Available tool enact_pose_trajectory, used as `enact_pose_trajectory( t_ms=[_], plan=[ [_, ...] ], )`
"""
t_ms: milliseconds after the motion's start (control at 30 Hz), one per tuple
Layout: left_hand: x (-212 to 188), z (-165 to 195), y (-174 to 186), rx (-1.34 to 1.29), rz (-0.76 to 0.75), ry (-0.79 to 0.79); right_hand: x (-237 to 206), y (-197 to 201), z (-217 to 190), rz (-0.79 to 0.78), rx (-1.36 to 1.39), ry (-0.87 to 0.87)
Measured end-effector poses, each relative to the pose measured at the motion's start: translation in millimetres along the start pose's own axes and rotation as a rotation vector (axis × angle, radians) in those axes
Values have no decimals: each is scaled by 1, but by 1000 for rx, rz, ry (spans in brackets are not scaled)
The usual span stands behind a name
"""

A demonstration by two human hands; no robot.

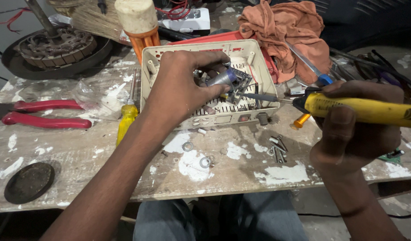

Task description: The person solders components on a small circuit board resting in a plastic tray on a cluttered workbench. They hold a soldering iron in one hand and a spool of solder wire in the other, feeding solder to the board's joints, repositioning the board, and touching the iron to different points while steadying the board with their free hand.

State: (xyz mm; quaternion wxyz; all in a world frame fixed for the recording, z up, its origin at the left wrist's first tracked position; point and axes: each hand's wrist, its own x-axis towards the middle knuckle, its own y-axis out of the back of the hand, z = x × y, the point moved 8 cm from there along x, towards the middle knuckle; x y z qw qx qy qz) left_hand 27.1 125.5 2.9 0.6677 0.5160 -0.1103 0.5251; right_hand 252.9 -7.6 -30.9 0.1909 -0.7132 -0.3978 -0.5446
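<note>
My left hand (184, 85) reaches into a cream plastic casing (254, 56) and grips a small circuit board (239, 82) with a grey cylindrical capacitor on it. My right hand (355, 129) holds a yellow-handled soldering iron (361, 109); its thin metal tip points left and touches the board inside the casing. The casing lies open side up on a worn, paint-flecked wooden bench (241, 174).
Red-handled pliers (44, 114) and a yellow screwdriver (126, 118) lie left of the casing. Loose screws (277, 147) and washers (204, 161) sit in front. An orange rag (285, 31), a motor stator (56, 44), a dark round lid (29, 182) and tangled wires surround the bench.
</note>
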Motion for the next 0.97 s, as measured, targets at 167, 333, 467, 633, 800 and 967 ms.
enact_pose_trajectory(
  t_ms=[167,333,467,633,800,967],
  plan=[
    [0,-5,-2,-3,-12,52,-3,2,1,-4,-28,-4],
    [0,-3,-2,-11,-5,44,-5,3,6,22,28,-29],
    [1,-4,-2,-10,-16,62,-10,5,11,41,56,-16],
    [1,-5,-3,-25,-21,79,-11,9,17,73,59,30],
    [1,-2,-3,-7,-16,49,-7,12,12,74,48,82],
    [0,-1,-2,-24,-28,61,-8,8,7,35,-14,54]
  ],
)
